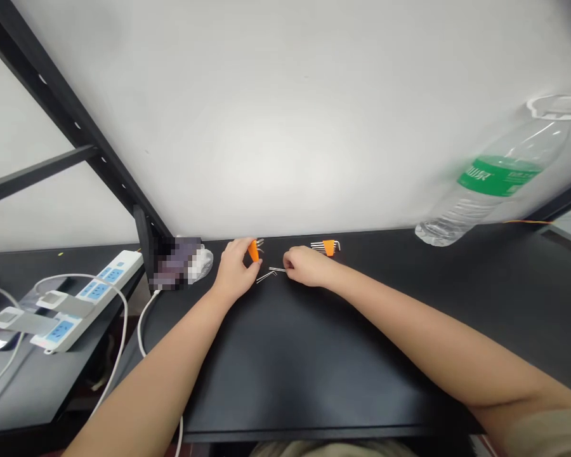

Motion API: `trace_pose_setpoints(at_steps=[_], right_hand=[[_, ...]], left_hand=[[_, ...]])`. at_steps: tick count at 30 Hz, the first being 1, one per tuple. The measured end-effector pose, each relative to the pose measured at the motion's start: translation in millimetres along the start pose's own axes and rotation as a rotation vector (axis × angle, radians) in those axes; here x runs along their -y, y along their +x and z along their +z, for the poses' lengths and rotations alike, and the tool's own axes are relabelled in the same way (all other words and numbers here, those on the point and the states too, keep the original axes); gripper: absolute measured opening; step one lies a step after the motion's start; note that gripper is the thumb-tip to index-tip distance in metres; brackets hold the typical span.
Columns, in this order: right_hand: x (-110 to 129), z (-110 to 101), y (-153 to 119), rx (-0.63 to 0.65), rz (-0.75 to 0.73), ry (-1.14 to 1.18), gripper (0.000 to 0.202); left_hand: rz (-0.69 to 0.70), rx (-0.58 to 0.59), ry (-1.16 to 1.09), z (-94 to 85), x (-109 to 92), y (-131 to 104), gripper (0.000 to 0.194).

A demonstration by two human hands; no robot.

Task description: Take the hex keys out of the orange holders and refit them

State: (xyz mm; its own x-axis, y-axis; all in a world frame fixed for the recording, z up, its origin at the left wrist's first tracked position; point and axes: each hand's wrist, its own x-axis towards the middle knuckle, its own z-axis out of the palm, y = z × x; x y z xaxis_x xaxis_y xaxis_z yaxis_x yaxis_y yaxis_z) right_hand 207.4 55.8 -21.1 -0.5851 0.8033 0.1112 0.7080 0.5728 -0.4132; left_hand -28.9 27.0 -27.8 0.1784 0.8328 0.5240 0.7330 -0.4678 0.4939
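My left hand [236, 265] is closed on an orange hex key holder [254, 251], tilted up from the black table, with short metal ends sticking out at its right side. To the right, my right hand [306, 265] pinches a thin silver hex key [276, 270] whose shaft points left. Between the two hands, a loose hex key [266, 276] lies on the table. A second orange holder with several hex keys [329, 247] rests just beyond my right hand, near the wall, and neither hand touches it.
A large clear water bottle [476, 184] with a green label stands at the back right. On the left are a white power strip [95, 298] with plugs and cables, a black metal frame [76, 120] and a white crumpled bag [200, 263]. The black table [314, 362] ends at a front edge.
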Motion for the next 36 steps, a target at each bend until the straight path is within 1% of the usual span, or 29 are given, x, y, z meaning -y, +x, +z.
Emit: trace_pose_setpoints(at_steps=[2, 4, 9, 11, 14, 17, 20, 22, 24, 29, 33, 36], right_hand=[[-3, -6, 0, 0.085, 0.087, 0.026, 0.015], [-5, -10, 1, 0.151, 0.13, 0.061, 0.014], [-9, -15, 0, 0.237, 0.139, 0.132, 0.011], [-9, -17, -1, 0.247, 0.128, 0.181, 0.01], [-7, -19, -2, 0.19, 0.099, 0.282, 0.01], [-2, -17, 0, 0.043, 0.046, 0.362, 0.011], [1, -13, 2, -0.118, -0.055, 0.346, 0.01], [2, -10, 2, -0.177, -0.111, 0.31, 0.011], [2, -8, 2, -0.201, -0.141, 0.28, 0.013], [1, -9, -1, -0.21, -0.176, 0.244, 0.016], [-1, -9, 0, -0.224, -0.177, 0.234, 0.015], [-2, -8, 0, -0.241, -0.209, 0.187, 0.016]], left_hand=[[0.012, 0.018, 0.039, 0.7, 0, 0, 0.05], [0.025, 0.03, 0.068, 1.3, 0, -1, 0.051], [0.041, 0.051, 0.105, 1.7, -3, -2, 0.05], [0.046, 0.055, 0.114, 1.4, -4, -2, 0.05], [0.047, 0.06, 0.126, 0.6, -4, -2, 0.05], [0.04, 0.064, 0.137, -0.1, -5, -1, 0.051], [0.037, 0.064, 0.126, -0.1, -5, -2, 0.05], [0.038, 0.069, 0.112, 0.1, -5, -2, 0.05], [0.039, 0.074, 0.096, 0.4, -5, -1, 0.05], [0.04, 0.083, 0.073, -0.7, -4, 0, 0.053], [0.032, 0.095, 0.079, -3.4, -5, 0, 0.057], [0.021, 0.116, 0.104, -5.6, -7, 1, 0.062]])
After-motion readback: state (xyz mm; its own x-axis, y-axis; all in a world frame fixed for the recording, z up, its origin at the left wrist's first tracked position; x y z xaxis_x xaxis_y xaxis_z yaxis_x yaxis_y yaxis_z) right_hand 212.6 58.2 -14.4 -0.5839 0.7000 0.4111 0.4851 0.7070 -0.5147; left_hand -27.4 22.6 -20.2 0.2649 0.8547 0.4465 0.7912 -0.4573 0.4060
